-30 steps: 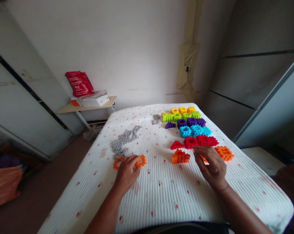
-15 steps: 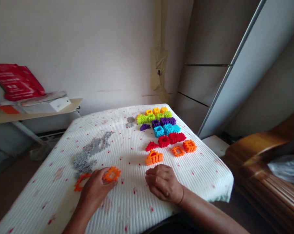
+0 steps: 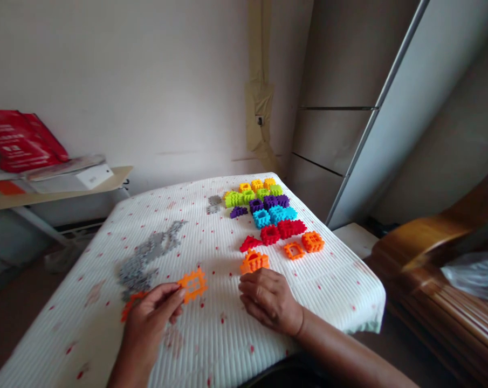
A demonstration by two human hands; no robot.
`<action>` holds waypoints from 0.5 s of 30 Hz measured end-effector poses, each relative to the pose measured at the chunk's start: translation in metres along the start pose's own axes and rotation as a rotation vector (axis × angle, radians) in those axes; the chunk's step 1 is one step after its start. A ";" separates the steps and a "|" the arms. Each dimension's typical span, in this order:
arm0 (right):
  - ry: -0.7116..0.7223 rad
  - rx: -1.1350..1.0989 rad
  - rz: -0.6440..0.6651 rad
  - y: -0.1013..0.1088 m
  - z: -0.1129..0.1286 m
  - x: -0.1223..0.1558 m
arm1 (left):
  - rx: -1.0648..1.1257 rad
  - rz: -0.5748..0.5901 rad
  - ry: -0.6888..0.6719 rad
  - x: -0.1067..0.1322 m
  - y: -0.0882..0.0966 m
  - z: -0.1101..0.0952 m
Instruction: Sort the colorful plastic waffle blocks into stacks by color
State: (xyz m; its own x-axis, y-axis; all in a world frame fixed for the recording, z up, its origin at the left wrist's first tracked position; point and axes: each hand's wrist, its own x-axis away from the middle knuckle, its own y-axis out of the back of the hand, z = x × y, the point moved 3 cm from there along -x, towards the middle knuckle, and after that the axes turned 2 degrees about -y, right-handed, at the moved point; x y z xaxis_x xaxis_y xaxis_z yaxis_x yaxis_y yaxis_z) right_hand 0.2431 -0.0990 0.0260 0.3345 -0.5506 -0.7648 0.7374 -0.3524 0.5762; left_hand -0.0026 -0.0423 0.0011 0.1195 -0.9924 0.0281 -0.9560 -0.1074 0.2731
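Pinched between the thumb and fingers of my left hand (image 3: pixel 157 312) is a flat orange interlocking tile (image 3: pixel 195 284) with notched edges and a window-like grid, lifted over the cloth. Behind that hand, another orange piece (image 3: pixel 132 306) lies on the cloth, partly covered. My right hand (image 3: pixel 270 302) rests on the table with its fingers curled in; whatever is inside them, if anything, is hidden. Just beyond its knuckles stands a stack of orange tiles (image 3: pixel 255 262). An orange square frame (image 3: pixel 294 250) and an orange window-tile stack (image 3: pixel 313 242) lie further right.
Rows of red (image 3: pixel 286 229), blue (image 3: pixel 278 215), purple (image 3: pixel 276 201), green (image 3: pixel 247 196) and yellow tiles (image 3: pixel 256 185) run toward the back. Grey tiles (image 3: pixel 141 264) are heaped at left on the white cloth (image 3: pixel 211 334). A side shelf (image 3: pixel 120 178) stands left.
The orange tile in my left hand has turned to show its flat face and moved slightly right. My right hand stays by the orange stack, its fingers slightly shifted.
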 end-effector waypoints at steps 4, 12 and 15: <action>-0.100 0.062 0.053 0.000 0.000 -0.006 | 0.260 0.150 0.037 0.011 -0.034 -0.017; -0.098 0.108 0.122 0.005 0.005 -0.020 | 0.322 0.351 0.053 0.025 -0.068 -0.041; -0.123 0.096 0.133 0.009 0.008 -0.021 | 0.301 0.390 0.034 0.029 -0.074 -0.042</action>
State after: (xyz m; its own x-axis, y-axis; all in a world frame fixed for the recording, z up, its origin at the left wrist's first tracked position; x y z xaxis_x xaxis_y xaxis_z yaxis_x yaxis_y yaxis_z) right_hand 0.2384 -0.0966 0.0497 0.3464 -0.6833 -0.6427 0.6306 -0.3377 0.6988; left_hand 0.0830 -0.0605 0.0220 -0.2587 -0.9601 0.1061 -0.9657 0.2542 -0.0538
